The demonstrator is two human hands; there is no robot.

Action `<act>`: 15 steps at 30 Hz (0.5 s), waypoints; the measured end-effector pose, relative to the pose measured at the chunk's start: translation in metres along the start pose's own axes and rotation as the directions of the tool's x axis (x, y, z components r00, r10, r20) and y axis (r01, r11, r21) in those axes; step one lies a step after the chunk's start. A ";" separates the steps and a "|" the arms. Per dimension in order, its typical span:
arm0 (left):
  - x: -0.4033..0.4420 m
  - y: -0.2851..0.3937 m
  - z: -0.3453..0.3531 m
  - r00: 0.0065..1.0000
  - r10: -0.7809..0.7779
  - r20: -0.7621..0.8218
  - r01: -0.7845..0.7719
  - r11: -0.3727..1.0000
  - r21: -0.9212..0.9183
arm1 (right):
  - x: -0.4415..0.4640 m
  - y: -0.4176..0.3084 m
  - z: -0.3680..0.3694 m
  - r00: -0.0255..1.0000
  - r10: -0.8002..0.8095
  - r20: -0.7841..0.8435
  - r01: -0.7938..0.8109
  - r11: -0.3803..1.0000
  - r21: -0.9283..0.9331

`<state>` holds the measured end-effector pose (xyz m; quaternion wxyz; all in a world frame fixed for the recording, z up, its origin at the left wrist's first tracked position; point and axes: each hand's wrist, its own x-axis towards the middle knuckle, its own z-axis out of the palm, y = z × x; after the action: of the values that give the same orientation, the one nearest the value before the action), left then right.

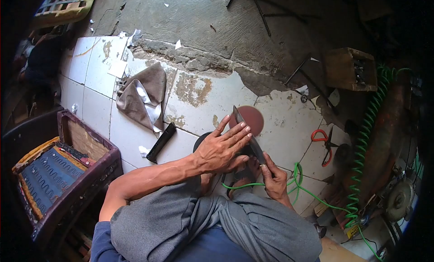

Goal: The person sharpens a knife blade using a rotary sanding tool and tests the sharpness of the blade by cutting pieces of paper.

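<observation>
A dark knife (256, 149) with a pointed tip is held at a slant over a round reddish-brown sanding disc (251, 121). My right hand (275, 181) grips the knife's lower end, with thumb and fingers closed around it. My left hand (222, 149) lies across the blade, its fingers stretched out flat and touching it. Beneath my left hand, a dark rounded part shows beside the disc; most of it is hidden. A green cord (296, 177) passes just below my right hand.
Orange-handled scissors (326, 146) lie on the tiles at right, near a coiled green hose (361, 149) and a wooden box (351, 68). Left of the hands are a black handle-like piece (162, 143), a brown cloth (143, 88) and an upturned cushioned frame (97, 146).
</observation>
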<state>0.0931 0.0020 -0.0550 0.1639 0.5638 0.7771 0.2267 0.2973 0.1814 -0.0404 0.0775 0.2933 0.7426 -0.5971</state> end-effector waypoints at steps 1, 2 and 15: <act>0.000 -0.002 -0.001 1.000 0.001 0.003 -0.001 1.000 0.007 | 0.001 0.001 0.003 1.000 -0.001 0.000 0.001 1.000 -0.001; 0.001 -0.004 -0.002 1.000 0.001 0.002 -0.001 1.000 0.007 | 0.003 0.002 0.005 1.000 -0.024 -0.006 0.023 1.000 -0.020; 0.029 -0.039 -0.018 0.969 0.229 -0.090 -0.218 0.969 0.117 | 0.012 0.011 0.026 0.999 0.006 -0.033 0.003 0.962 0.271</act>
<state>0.0440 0.0161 -0.0603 0.0669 0.6434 0.7268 0.2308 0.2869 0.1625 -0.0623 0.0247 0.3117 0.6548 -0.6881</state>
